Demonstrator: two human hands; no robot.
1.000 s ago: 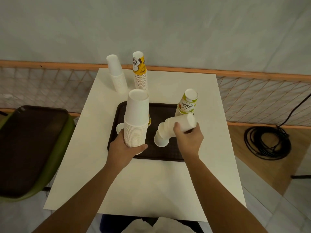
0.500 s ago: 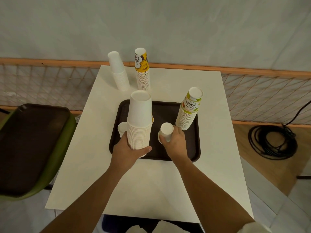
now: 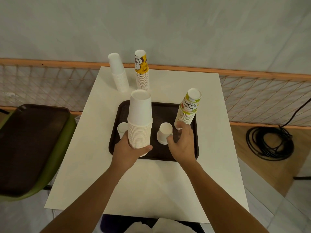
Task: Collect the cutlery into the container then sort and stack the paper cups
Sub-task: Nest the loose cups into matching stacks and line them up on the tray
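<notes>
Four stacks of paper cups upright, two small cups loose. At the far edge of the table [image 3: 151, 182], well apart from the hands: plain white stack [image 3: 118, 74] and yellow printed stack [image 3: 142, 71], side by side, apparently finished. On the brown tray [image 3: 168, 111]: tall white stack [image 3: 140, 121] at the near left, green-lettered stack [image 3: 187, 110] at the far right, leaning slightly. Between them, mouth down on the tray: small white cup [image 3: 165, 133]. Half hidden behind the tall stack, on its left: second small cup [image 3: 122, 129]. No cutlery and no container in view, so that step impossible to judge. Sorting judged well advanced, with the two small cups not yet nested.

Left hand [image 3: 127, 148]: wrapped round the lower part of the tall white stack, thumb across the front, near the tray's front rim; lifted or resting, impossible to tell. Right hand [image 3: 183, 145]: fingers loosely spread and slightly bent, clasping nothing; thumb tip against the side of the small white cup, one fingertip at the foot of the green-lettered stack.

Against one second earlier: right hand no longer carrying small cups tilted sideways above the tray. Against half a second earlier: right hand then over the top of the small cup, now drawn off to its right. Left-hand grip unchanged.
</notes>
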